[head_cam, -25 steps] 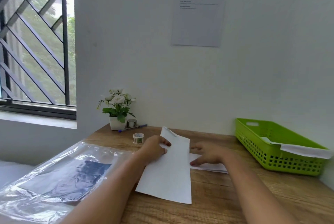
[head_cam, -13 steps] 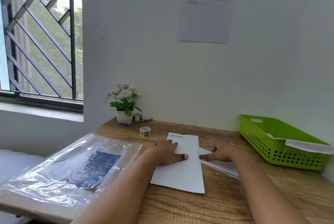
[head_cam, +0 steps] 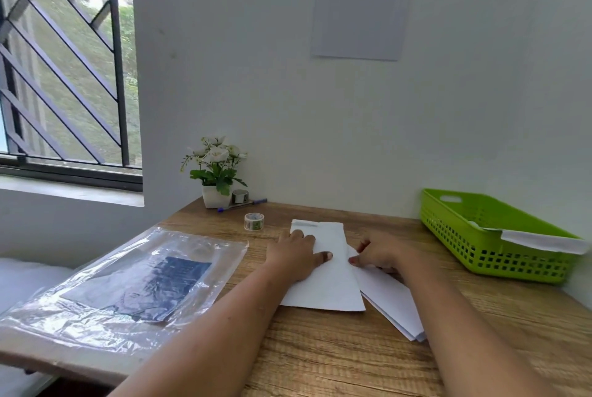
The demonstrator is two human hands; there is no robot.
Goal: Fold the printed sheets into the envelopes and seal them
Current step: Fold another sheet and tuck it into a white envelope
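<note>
Folded sheet [head_cam: 330,271]: long axis toward wall, bare counter [head_cam: 480,316] rightward; my left hand [head_cam: 293,257] flat atop, right hand [head_cam: 378,255] fingers pinching its edge.

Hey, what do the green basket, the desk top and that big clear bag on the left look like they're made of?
Green basket: moulded plastic, judging by its uniform lime colour, slight sheen and gridded walls. Desk top: wood or a wood-look laminate; grain lines show, but the matte surface leaves it open. Clear bag: thin glossy plastic film, see-through, crinkled, with bright glare.
</note>
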